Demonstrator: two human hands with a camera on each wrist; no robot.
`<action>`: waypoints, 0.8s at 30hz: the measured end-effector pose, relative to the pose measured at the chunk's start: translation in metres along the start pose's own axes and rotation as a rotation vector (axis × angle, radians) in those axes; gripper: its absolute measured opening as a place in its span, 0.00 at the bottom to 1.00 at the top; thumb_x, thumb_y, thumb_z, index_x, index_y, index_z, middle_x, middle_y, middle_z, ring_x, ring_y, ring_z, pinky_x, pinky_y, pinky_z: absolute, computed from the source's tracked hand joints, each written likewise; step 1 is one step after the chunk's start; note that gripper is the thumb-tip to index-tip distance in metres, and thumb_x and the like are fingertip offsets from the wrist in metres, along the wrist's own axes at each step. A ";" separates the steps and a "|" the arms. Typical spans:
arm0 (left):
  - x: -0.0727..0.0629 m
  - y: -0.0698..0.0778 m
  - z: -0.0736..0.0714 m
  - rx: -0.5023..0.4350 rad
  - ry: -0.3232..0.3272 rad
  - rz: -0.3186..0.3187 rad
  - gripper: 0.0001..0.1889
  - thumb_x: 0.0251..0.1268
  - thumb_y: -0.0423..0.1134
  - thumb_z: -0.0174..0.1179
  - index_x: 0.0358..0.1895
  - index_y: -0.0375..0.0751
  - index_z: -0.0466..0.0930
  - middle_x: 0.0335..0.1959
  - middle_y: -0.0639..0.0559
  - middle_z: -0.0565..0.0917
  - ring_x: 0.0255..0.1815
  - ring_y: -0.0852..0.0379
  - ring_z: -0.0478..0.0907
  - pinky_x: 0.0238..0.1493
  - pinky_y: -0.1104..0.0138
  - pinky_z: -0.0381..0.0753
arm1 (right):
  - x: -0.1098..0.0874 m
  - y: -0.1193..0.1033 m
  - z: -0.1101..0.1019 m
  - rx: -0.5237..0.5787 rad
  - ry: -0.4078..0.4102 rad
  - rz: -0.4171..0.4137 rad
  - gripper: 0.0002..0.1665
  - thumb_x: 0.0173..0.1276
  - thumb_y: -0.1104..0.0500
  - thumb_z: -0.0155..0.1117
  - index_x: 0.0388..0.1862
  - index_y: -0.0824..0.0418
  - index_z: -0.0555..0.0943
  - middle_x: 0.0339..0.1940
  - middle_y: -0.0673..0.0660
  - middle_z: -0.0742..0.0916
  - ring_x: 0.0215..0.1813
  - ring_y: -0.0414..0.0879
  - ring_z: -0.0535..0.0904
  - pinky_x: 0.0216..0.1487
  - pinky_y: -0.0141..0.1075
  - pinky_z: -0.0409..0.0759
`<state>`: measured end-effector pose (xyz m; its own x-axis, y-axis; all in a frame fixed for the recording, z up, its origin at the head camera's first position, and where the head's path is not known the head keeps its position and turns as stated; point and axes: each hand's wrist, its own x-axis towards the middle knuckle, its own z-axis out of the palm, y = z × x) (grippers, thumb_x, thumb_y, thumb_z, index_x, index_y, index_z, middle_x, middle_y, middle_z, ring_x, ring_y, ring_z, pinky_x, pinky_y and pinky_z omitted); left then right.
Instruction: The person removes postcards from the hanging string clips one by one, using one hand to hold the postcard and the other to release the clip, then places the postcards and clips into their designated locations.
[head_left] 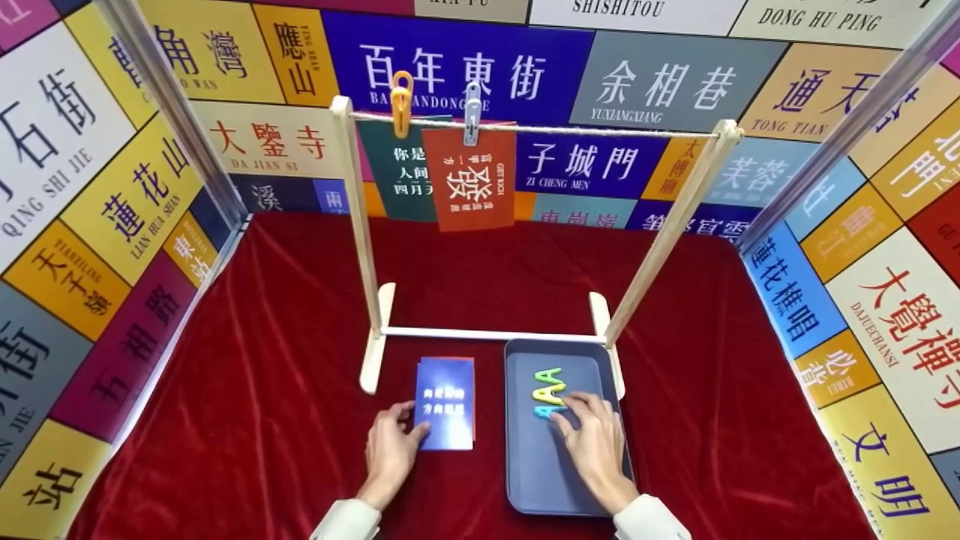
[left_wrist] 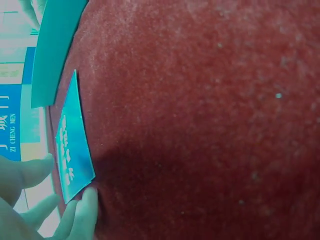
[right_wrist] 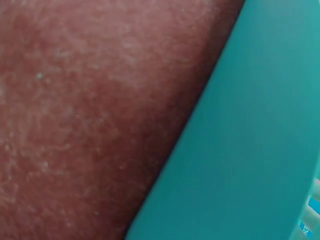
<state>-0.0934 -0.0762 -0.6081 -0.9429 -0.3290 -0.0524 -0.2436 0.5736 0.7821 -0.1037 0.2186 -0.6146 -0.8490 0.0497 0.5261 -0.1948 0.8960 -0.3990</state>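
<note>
My left hand (head_left: 391,448) rests at the left edge of a blue card (head_left: 444,397) with white characters, on top of a small stack; a red edge shows beneath. In the left wrist view, fingertips (left_wrist: 89,200) touch the card's corner and the thumb stands apart from it. Over a grey tray (head_left: 529,469), my right hand (head_left: 596,442) pinches the right end of a blue clothespin (head_left: 546,411) between thumb and forefinger. A yellow clothespin (head_left: 548,392) and a green clothespin (head_left: 547,375) lie just beyond it in the tray.
Behind stands a wooden frame (head_left: 360,225) with a string (head_left: 600,131) across its top. An orange clothespin (head_left: 402,109) and a grey clothespin (head_left: 472,116) hold a dark green card (head_left: 397,176) and a red card (head_left: 471,184). Red cloth (head_left: 247,390) covers the table.
</note>
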 end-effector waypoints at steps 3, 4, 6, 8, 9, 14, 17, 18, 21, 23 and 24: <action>-0.001 0.002 -0.001 -0.019 0.014 0.035 0.23 0.51 0.34 0.76 0.54 0.39 0.85 0.45 0.42 0.86 0.44 0.47 0.82 0.45 0.53 0.84 | 0.002 -0.001 -0.002 0.003 0.008 -0.019 0.23 0.44 0.58 0.85 0.42 0.58 0.90 0.43 0.55 0.89 0.44 0.53 0.82 0.39 0.45 0.76; -0.001 0.003 -0.002 -0.027 0.018 0.046 0.24 0.50 0.33 0.76 0.54 0.38 0.84 0.45 0.42 0.86 0.45 0.47 0.82 0.46 0.53 0.84 | 0.003 -0.002 -0.003 0.003 0.010 -0.027 0.23 0.43 0.58 0.85 0.42 0.59 0.90 0.43 0.55 0.89 0.45 0.53 0.82 0.39 0.45 0.76; -0.002 0.004 -0.003 -0.042 0.023 0.068 0.25 0.49 0.32 0.77 0.55 0.36 0.83 0.46 0.40 0.85 0.46 0.45 0.82 0.48 0.53 0.84 | 0.004 -0.002 -0.005 0.008 0.016 -0.046 0.24 0.43 0.58 0.86 0.42 0.59 0.90 0.43 0.55 0.89 0.44 0.53 0.81 0.38 0.44 0.75; -0.003 0.005 -0.005 -0.057 0.018 0.080 0.27 0.49 0.32 0.77 0.56 0.35 0.82 0.46 0.39 0.85 0.46 0.44 0.82 0.49 0.53 0.84 | 0.006 -0.003 -0.007 0.015 0.023 -0.069 0.24 0.42 0.59 0.86 0.42 0.60 0.90 0.42 0.55 0.89 0.44 0.53 0.81 0.38 0.43 0.75; -0.003 0.006 -0.006 -0.063 0.012 0.082 0.27 0.49 0.32 0.77 0.56 0.35 0.82 0.46 0.39 0.85 0.47 0.44 0.82 0.50 0.53 0.84 | 0.007 -0.003 -0.007 0.020 0.026 -0.080 0.24 0.42 0.59 0.86 0.42 0.60 0.90 0.42 0.55 0.89 0.43 0.52 0.81 0.38 0.43 0.74; -0.004 0.011 -0.012 -0.093 -0.009 0.090 0.29 0.49 0.32 0.77 0.58 0.34 0.81 0.48 0.39 0.84 0.49 0.43 0.81 0.53 0.53 0.84 | 0.014 -0.006 -0.012 0.048 0.030 -0.125 0.27 0.40 0.61 0.87 0.44 0.60 0.89 0.43 0.56 0.89 0.45 0.53 0.80 0.39 0.42 0.72; -0.005 0.014 -0.015 -0.105 -0.012 0.101 0.29 0.49 0.32 0.77 0.59 0.34 0.80 0.49 0.38 0.84 0.50 0.42 0.82 0.54 0.52 0.84 | 0.018 -0.008 -0.015 0.077 0.026 -0.144 0.29 0.40 0.61 0.87 0.45 0.62 0.89 0.45 0.57 0.89 0.47 0.54 0.80 0.43 0.43 0.74; -0.005 0.015 -0.016 -0.108 -0.011 0.108 0.30 0.49 0.32 0.77 0.59 0.34 0.80 0.49 0.38 0.84 0.50 0.42 0.82 0.55 0.52 0.84 | 0.020 -0.009 -0.016 0.088 0.026 -0.151 0.29 0.39 0.62 0.87 0.45 0.62 0.88 0.46 0.58 0.89 0.48 0.55 0.80 0.45 0.43 0.74; -0.005 0.018 -0.017 -0.121 -0.009 0.122 0.30 0.49 0.32 0.77 0.59 0.34 0.79 0.50 0.38 0.84 0.51 0.41 0.82 0.55 0.52 0.84 | 0.024 -0.012 -0.019 0.113 0.030 -0.175 0.31 0.39 0.62 0.87 0.47 0.64 0.88 0.47 0.60 0.88 0.49 0.56 0.80 0.48 0.45 0.76; -0.005 0.020 -0.019 -0.130 -0.010 0.120 0.30 0.50 0.32 0.77 0.60 0.34 0.79 0.51 0.38 0.84 0.51 0.40 0.82 0.56 0.51 0.84 | 0.026 -0.015 -0.021 0.124 0.035 -0.193 0.32 0.38 0.62 0.87 0.48 0.65 0.87 0.47 0.61 0.88 0.49 0.56 0.80 0.48 0.45 0.76; -0.005 0.020 -0.019 -0.133 -0.009 0.124 0.30 0.50 0.32 0.77 0.60 0.34 0.79 0.51 0.38 0.84 0.52 0.40 0.82 0.56 0.51 0.84 | 0.028 -0.016 -0.022 0.126 0.037 -0.201 0.33 0.38 0.62 0.87 0.48 0.65 0.87 0.47 0.61 0.88 0.49 0.56 0.80 0.47 0.45 0.76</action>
<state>-0.0894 -0.0774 -0.5801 -0.9660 -0.2547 0.0446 -0.0935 0.5051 0.8580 -0.1130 0.2152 -0.5769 -0.7686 -0.1061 0.6309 -0.4199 0.8277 -0.3723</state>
